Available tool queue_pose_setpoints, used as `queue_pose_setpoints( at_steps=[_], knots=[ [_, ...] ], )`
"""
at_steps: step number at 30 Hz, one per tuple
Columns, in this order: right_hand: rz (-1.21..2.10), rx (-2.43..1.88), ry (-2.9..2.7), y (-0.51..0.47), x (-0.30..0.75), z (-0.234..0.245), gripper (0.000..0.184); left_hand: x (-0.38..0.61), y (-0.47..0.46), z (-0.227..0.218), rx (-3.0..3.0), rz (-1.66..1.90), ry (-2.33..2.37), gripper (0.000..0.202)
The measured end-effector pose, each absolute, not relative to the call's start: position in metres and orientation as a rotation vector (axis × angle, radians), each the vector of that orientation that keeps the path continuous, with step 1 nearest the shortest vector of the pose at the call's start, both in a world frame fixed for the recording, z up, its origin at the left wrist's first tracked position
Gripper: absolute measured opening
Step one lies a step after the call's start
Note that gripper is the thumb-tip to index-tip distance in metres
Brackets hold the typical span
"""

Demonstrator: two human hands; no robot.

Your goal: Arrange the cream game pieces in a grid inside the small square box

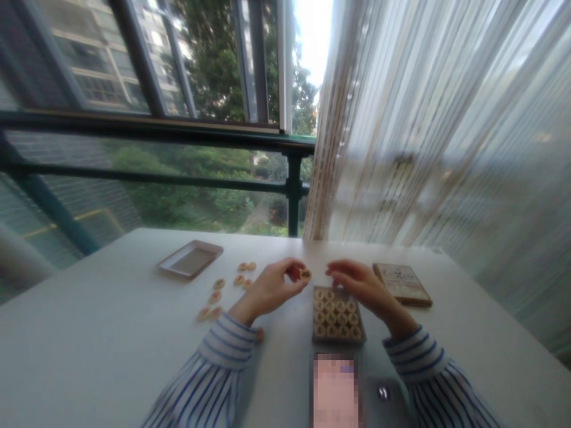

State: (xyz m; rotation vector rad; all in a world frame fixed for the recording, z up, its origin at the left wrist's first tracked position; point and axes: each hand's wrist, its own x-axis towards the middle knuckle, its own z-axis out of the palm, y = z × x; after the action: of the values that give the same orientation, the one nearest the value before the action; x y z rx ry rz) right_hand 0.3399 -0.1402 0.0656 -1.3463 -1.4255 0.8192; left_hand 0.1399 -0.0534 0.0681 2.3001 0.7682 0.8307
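Between the thumb and fingers of my left hand (279, 285) is a round wooden Chinese chess piece (306, 274) with a dark character on its face. To the right of it, my right hand (357, 282) hovers over the far edge of the box, its fingertips slightly apart and nothing visible in them. The shallow box (339, 341) holds rows of matching pieces (330, 318). Part of its far right row is hidden under my right hand. Left of my left hand, several loose pieces (216, 295) with reddish marks lie on the table; one more (259, 334) shows partly beside my left cuff.
An empty tray-like lid (191, 260) lies at the back left of the white table (111, 333). A flat patterned box (404, 284) sits on the right. Near me are a phone (335, 392) and a dark grey object (388, 404). Sheer curtain (423, 131) and railing (200, 183) stand beyond.
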Motion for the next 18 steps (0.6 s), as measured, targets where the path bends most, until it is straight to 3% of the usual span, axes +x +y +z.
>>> queue_pose_setpoints(
  at_steps=[18],
  knots=[
    [0.529,-1.499,-1.582,-0.130,0.367,0.068,0.026,0.179,-0.041,0.058,2.144,0.776,0.717,0.028]
  ],
)
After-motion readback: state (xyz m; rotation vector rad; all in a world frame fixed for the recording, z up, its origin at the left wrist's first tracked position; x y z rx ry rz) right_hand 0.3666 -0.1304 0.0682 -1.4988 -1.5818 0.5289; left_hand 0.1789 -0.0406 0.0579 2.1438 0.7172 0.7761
